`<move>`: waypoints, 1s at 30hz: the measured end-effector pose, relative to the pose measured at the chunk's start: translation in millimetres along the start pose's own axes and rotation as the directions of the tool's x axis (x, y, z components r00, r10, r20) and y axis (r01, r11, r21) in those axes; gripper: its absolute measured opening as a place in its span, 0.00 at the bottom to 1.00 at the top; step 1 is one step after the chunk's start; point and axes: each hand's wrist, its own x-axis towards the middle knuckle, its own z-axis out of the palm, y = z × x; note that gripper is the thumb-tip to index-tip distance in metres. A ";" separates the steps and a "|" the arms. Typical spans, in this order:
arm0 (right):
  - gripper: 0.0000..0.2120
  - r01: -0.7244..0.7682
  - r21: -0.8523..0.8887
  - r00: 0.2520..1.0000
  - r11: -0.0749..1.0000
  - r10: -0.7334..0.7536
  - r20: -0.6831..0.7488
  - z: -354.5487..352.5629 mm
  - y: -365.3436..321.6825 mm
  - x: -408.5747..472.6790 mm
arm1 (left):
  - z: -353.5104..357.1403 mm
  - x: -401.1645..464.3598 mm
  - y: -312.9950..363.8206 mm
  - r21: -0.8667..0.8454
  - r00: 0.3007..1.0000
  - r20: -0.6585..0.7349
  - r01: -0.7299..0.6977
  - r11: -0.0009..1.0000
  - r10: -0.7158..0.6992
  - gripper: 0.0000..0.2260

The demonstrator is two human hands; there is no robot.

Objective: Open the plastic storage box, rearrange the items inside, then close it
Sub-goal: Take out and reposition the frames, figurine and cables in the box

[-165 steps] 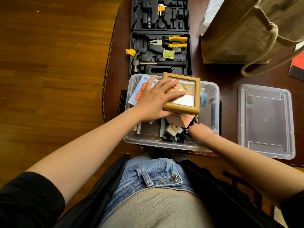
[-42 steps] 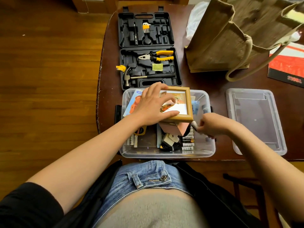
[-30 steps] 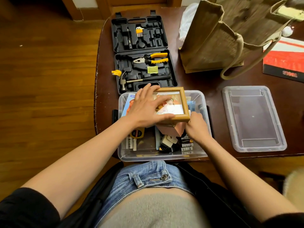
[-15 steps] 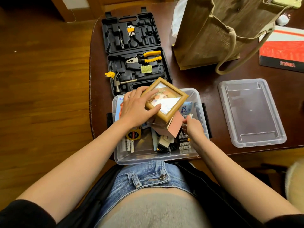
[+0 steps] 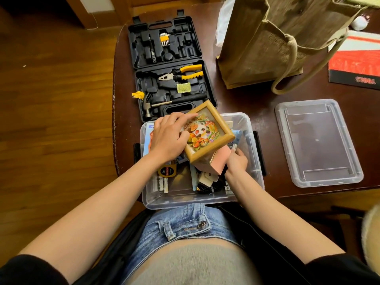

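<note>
The clear plastic storage box (image 5: 256,177) stands open at the table's near edge, full of small items. My left hand (image 5: 167,138) grips a wooden picture frame (image 5: 207,132) with a panda picture, held tilted and turned cornerwise above the box. Under the frame sits a pink box (image 5: 221,161). My right hand (image 5: 236,160) reaches into the box's right side beside the pink box and pinches a small white item (image 5: 234,146). A yellow tape measure (image 5: 167,170), batteries (image 5: 162,185) and a white charger with black cable (image 5: 207,179) lie in the box. The clear lid (image 5: 316,142) lies flat to the right.
An open black tool case (image 5: 170,64) with yellow pliers and a hammer lies behind the box. A brown jute bag (image 5: 267,42) stands at the back right, a red booklet (image 5: 353,64) beside it. The table's left edge drops to wooden floor.
My left hand has lifted and turned the picture frame cornerwise, tilting it up off the contents. My right hand moved back into the box's right side next to the pink box.
</note>
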 end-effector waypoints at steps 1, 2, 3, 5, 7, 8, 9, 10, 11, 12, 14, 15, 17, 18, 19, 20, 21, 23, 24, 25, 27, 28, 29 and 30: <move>0.14 0.041 0.002 0.999 0.999 -0.041 -0.014 -0.6 1.7 -2.5 | -0.4 0.1 0.0 0.001 1.000 0.002 -0.001 1.000 0.001 0.24; 0.15 0.087 -0.017 0.996 0.996 -0.088 -0.029 -1.4 3.3 -5.0 | -0.8 0.2 0.1 0.003 1.000 0.004 -0.002 1.000 0.002 0.24; 0.16 0.141 -0.069 0.989 0.988 -0.144 -0.035 -3.1 5.1 -7.3 | -0.9 0.2 0.2 0.004 1.000 0.005 -0.003 1.000 0.003 0.24; 0.18 0.266 -0.231 0.962 0.936 -0.274 0.000 -8.8 7.7 -9.8 | -0.7 0.1 0.3 0.006 1.000 0.005 -0.003 1.000 0.003 0.24; 0.21 0.373 -0.342 0.927 0.863 -0.366 0.088 -15.1 6.7 -7.4 | -0.3 0.4 -0.1 0.010 1.000 0.006 -0.001 1.000 0.001 0.24; 0.22 0.405 -0.355 0.914 0.842 -0.378 0.146 -17.4 4.6 -4.7 | 0.0 0.5 -0.4 0.012 1.000 0.006 0.000 1.000 0.000 0.24; 0.24 0.418 -0.333 0.907 0.845 -0.366 0.209 -19.2 1.6 -2.2 | 0.2 0.5 -0.6 0.014 1.000 0.006 0.000 1.000 0.000 0.24; 0.26 0.413 -0.297 0.901 0.861 -0.340 0.270 -19.8 -2.0 0.9 | 0.2 0.3 -0.8 0.015 1.000 0.006 0.001 1.000 -0.001 0.24; 0.26 0.401 -0.274 0.895 0.874 -0.311 0.319 -20.6 -5.8 3.8 | 0.1 0.4 -0.9 0.013 1.000 0.007 0.002 1.000 -0.002 0.24; 0.26 0.391 -0.279 0.890 0.877 -0.283 0.357 -21.0 -9.4 6.7 | 0.0 0.4 -1.1 0.010 1.000 0.007 0.002 1.000 -0.003 0.24; 0.24 0.393 -0.334 0.880 0.857 -0.245 0.407 -22.1 -13.2 11.3 | 0.2 0.4 -1.4 0.003 1.000 0.003 0.005 1.000 -0.005 0.24; 0.22 0.397 -0.355 0.877 0.846 -0.235 0.420 -22.6 -14.0 12.2 | 0.4 0.2 -1.2 0.000 1.000 -0.001 0.006 1.000 -0.006 0.24; 0.19 0.401 -0.345 0.868 0.849 -0.233 0.438 -23.6 -14.1 10.5 | 0.5 0.1 -0.7 -0.006 1.000 -0.008 0.004 1.000 -0.004 0.24; 0.17 0.412 -0.321 0.855 0.853 -0.241 0.459 -24.8 -13.5 9.1 | 0.6 -0.1 -0.7 -0.008 1.000 -0.010 0.003 1.000 -0.003 0.24; 0.16 0.428 -0.305 0.839 0.850 -0.248 0.485 -25.9 -13.5 7.7 | 0.8 -0.4 -0.9 -0.009 1.000 -0.013 0.001 1.000 -0.002 0.24; 0.15 0.448 -0.312 0.823 0.838 -0.250 0.511 -26.9 -14.1 7.3 | 0.9 -0.6 -1.2 -0.009 1.000 -0.014 0.000 1.000 -0.001 0.24; 0.15 0.467 -0.330 0.808 0.821 -0.244 0.537 -28.7 -14.8 7.5 | 1.1 -0.7 -1.4 -0.009 1.000 -0.014 0.000 1.000 0.000 0.23; 0.16 0.496 -0.353 0.783 0.794 -0.233 0.576 -32.1 -14.7 8.3 | 1.2 -0.5 -1.4 -0.008 1.000 -0.012 0.002 1.000 -0.002 0.23; 0.16 0.511 -0.357 0.776 0.782 -0.241 0.582 -33.4 -13.0 8.1 | 1.2 -0.5 -1.2 -0.007 1.000 -0.009 0.003 1.000 -0.003 0.24; 0.16 0.520 -0.356 0.778 0.777 -0.258 0.573 -34.8 -10.0 7.2 | 1.2 -0.6 -0.9 -0.007 1.000 -0.007 0.002 1.000 -0.002 0.24; 0.16 0.497 -0.337 0.812 0.800 -0.291 0.506 -36.0 -2.2 5.2 | 0.9 -0.9 -0.3 -0.008 1.000 -0.005 -0.002 1.000 0.002 0.24; 0.17 0.466 -0.329 0.840 0.821 -0.295 0.455 -35.6 1.4 4.6 | 0.7 -1.0 -0.3 -0.007 1.000 -0.005 -0.004 1.000 0.004 0.24; 0.17 0.436 -0.329 0.866 0.838 -0.291 0.406 -34.6 3.9 4.7 | 0.7 -1.1 -0.3 -0.005 1.000 -0.005 -0.007 1.000 0.007 0.24; 0.18 0.408 -0.337 0.886 0.849 -0.279 0.370 -33.5 5.0 5.4 | 0.8 -1.0 -0.3 -0.002 1.000 -0.006 -0.009 1.000 0.009 0.23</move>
